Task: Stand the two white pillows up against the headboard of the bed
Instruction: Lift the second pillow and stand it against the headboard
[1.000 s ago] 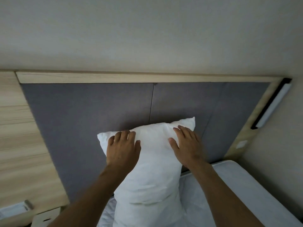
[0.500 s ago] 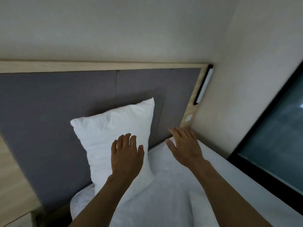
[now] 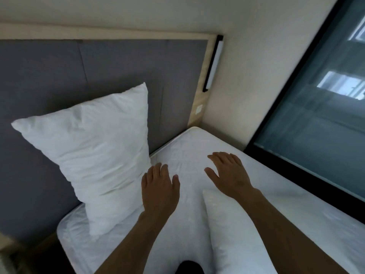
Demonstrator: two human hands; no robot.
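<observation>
One white pillow point(image 3: 92, 153) stands upright on the bed, leaning against the grey padded headboard point(image 3: 110, 76). A second white pillow point(image 3: 233, 234) lies flat on the mattress under my right forearm. My left hand point(image 3: 160, 188) hovers open just right of the standing pillow's lower edge, holding nothing. My right hand point(image 3: 229, 173) is open above the mattress, past the far corner of the lying pillow, fingers spread.
The white mattress point(image 3: 197, 147) fills the corner between headboard and wall. A wall light bar point(image 3: 214, 62) sits on the headboard's wooden right frame. A large dark-framed window point(image 3: 316, 115) runs along the bed's right side.
Both hands have come off the standing pillow and shifted right over the mattress. The view has swung right, bringing the second pillow and the window into sight.
</observation>
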